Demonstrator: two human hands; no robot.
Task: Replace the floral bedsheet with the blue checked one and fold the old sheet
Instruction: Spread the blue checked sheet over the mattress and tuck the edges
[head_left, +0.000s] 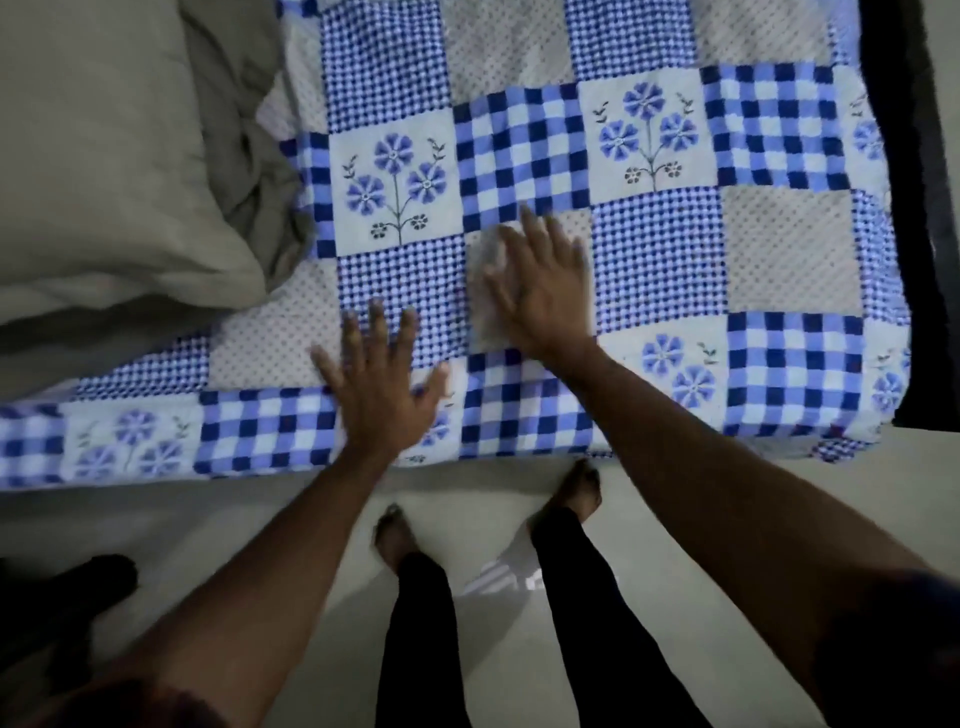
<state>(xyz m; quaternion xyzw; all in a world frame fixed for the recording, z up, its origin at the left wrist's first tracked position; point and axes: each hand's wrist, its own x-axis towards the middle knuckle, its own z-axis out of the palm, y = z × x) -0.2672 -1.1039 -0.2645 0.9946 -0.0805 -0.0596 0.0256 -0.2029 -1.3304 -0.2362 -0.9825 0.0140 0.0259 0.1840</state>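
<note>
- Left hand (382, 387) rests flat on the blue checked bedsheet (660, 249), fingers (376, 325) spread wide.
- Right hand (545, 291) lies flat just beside it, fingers straight.
- Grey pillow (104, 156) lies upper left.

Rumpled grey pillow (104, 156), pale floor (208, 519), dark object (78, 587) on floor

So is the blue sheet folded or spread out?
Spread out. The sheet lies flat and unfolded, left hand and right hand flat on it.
</note>
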